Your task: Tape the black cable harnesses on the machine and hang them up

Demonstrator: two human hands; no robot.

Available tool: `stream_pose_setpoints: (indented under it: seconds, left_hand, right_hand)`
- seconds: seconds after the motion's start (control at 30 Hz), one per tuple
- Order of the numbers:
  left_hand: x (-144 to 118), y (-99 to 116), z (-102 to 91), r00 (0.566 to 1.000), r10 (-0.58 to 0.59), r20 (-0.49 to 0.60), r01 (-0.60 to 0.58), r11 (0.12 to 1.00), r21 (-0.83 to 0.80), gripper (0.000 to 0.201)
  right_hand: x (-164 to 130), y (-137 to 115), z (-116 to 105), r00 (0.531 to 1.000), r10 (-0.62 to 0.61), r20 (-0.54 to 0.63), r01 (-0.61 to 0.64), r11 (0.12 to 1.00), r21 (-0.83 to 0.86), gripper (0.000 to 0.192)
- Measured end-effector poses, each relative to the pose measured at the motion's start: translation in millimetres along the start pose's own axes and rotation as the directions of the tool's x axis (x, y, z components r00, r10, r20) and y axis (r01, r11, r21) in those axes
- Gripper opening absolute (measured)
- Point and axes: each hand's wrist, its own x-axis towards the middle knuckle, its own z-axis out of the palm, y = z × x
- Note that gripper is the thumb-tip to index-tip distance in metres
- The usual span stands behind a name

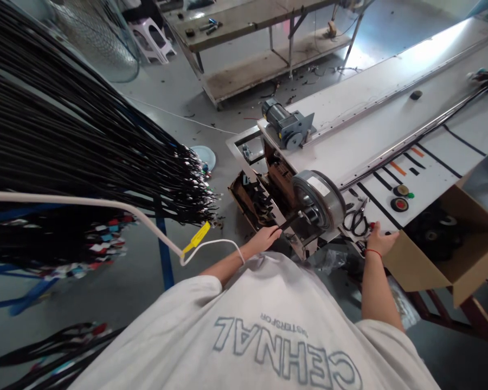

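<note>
My left hand (268,238) is closed on the near end of a narrow black bar or strip (291,220), which runs toward the hub of a large round reel (319,197); whether it is a handle I cannot tell. At the edge of the white bench (350,157), my right hand (381,241) has its thumb and fingers apart, beside a small red spot. Just left of it lie scissors (355,221) with black handles, apart from the palm. Two small tape rolls (399,204) rest farther along the bench.
A grey motor (282,122) sits at the bench end. An open cardboard box (423,262) with black parts is on the right. Black cable bundles (106,124) hang at left, near a white cord (146,219) with a yellow tag. Black and orange strips lie on the bench.
</note>
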Motion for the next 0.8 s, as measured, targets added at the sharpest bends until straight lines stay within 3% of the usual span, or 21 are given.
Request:
stream_pose_setpoints:
  seconds: [0.1, 0.2, 0.3, 0.5, 0.8]
  left_hand:
    - [0.8, -9.9, -8.5, 0.975, -0.058, 0.213, 0.066, 0.997, -0.028, 0.045]
    - [-2.9, -26.4, -22.5, 0.912, -0.162, 0.377, 0.124, 0.985, 0.124, 0.035]
    - [-13.1, -38.1, -33.5, 0.935, -0.229, 0.27, 0.162, 0.955, 0.247, 0.029]
    - [-27.7, -24.1, -31.9, 0.995, -0.06, 0.082, 0.045, 0.984, 0.174, 0.037]
    - [4.4, 10.9, -19.4, 0.999, -0.017, -0.033, 0.022, 0.989, 0.146, 0.033]
  right_hand:
    - [0.5, -1.8, -1.2, 1.0, -0.007, 0.008, 0.007, 1.0, -0.005, 0.093]
    - [0.4, -3.2, -2.3, 1.0, 0.0, 0.017, 0.0, 1.0, -0.007, 0.092]
    - [0.1, -2.7, -2.0, 1.0, 0.013, 0.023, -0.012, 1.0, -0.025, 0.093]
    - [0.7, 0.5, 0.6, 1.0, 0.003, 0.013, -0.002, 0.999, -0.038, 0.094]
    - [0.0, -2.1, -2.1, 0.999, 0.006, 0.039, -0.004, 0.999, -0.051, 0.091]
